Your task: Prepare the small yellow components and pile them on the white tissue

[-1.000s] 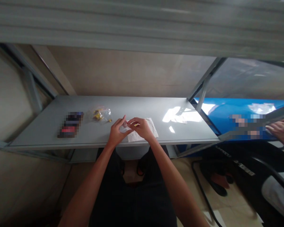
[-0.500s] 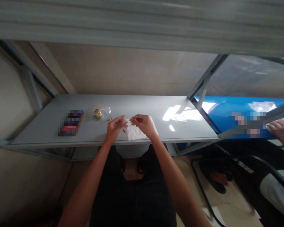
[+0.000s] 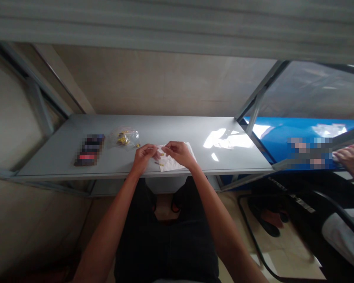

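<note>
White sheet (image 3: pixel 171 164) by both hands (image 3: pixel 144 156) (image 3: pixel 177 151), clear bag (image 3: pixel 132 136) of yellow pieces (image 3: pixel 122 138)

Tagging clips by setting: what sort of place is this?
Probably an indoor workspace: a metal-framed grey shelf, a clear bag of yellow pieces, and another person's hand near a blue surface.

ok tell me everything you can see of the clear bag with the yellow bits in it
The clear bag looks like thin, crumpled plastic, with a faint reddish line along its far edge. Small yellow pieces with dark parts are bunched inside. It lies on the grey table, up and to the left of the left hand, and neither hand touches it. One small yellow piece sits by its right end; whether inside or outside is unclear.
</note>
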`<state>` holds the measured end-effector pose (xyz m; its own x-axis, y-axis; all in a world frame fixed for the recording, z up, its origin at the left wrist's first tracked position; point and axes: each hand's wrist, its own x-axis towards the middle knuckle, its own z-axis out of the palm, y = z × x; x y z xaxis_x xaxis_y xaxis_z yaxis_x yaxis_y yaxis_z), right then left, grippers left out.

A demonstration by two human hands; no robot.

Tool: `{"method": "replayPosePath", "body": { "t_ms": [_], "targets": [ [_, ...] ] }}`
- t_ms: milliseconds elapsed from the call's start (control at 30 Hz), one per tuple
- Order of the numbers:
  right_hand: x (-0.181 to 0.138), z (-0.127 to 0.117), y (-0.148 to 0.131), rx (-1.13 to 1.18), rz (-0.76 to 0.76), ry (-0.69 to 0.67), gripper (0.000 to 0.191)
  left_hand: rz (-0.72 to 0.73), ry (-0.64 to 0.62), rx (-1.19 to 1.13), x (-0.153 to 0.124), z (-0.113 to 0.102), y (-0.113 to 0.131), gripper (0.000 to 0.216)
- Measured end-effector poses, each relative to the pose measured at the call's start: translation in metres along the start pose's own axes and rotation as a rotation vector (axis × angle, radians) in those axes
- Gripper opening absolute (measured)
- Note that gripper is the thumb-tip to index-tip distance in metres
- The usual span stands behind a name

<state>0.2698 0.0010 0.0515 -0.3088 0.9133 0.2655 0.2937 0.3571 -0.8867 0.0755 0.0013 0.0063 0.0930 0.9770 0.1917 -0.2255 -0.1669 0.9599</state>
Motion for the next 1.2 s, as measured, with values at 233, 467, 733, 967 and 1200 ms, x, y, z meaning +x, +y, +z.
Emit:
{"method": "replayPosePath", "body": {
  "t_ms": [233,467,733,967,1200],
  "targets": [
    [-0.003,-0.003,-0.004,-0.118,-0.063,-0.017,0.020,0.029,0.012,0.067,0.000,-0.002,0.001,0.041],
    [0.002,0.011,0.008,0.053,0.016,0.010,0.029,0.001,0.025,0.067,0.000,-0.001,0.001,0.043],
    [0.000,0.032,0.022,0.027,-0.012,0.124,0.029,-0.029,0.033,0.087,0.001,-0.002,-0.004,0.044],
    [-0.005,0.038,0.026,0.091,-0.010,0.154,0.031,0.017,0.028,0.155,-0.001,-0.002,0.000,0.037],
    [-0.006,0.041,0.034,0.062,-0.031,0.152,0.032,0.028,0.008,0.176,-0.001,-0.001,0.003,0.038]
  ]
}}
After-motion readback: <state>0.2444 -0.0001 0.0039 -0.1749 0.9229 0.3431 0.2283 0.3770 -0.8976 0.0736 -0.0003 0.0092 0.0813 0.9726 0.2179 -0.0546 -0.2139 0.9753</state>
